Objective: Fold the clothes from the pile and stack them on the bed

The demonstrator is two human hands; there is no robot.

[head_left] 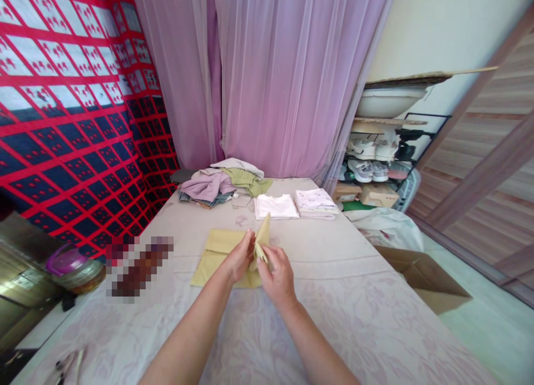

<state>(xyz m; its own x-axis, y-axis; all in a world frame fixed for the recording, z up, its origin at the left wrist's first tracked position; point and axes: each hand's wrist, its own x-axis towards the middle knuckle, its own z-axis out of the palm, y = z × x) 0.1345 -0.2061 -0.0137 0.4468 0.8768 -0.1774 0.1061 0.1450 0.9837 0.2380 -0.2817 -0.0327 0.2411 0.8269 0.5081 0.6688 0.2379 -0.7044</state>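
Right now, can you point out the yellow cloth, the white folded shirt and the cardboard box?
yellow cloth (217, 251), head view, on its flat left part.
white folded shirt (276, 206), head view, on its middle.
cardboard box (425, 279), head view, on its top flap.

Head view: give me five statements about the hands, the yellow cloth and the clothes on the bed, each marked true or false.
1. Both hands grip the yellow cloth. True: left hand and right hand pinch a raised fold.
2. The yellow cloth lies fully flat. False: one fold stands up between the hands.
3. A folded white garment lies beyond the hands. True.
4. The unfolded clothes pile sits on the floor. False: it is on the bed.
5. The cardboard box is left of the bed. False: right.
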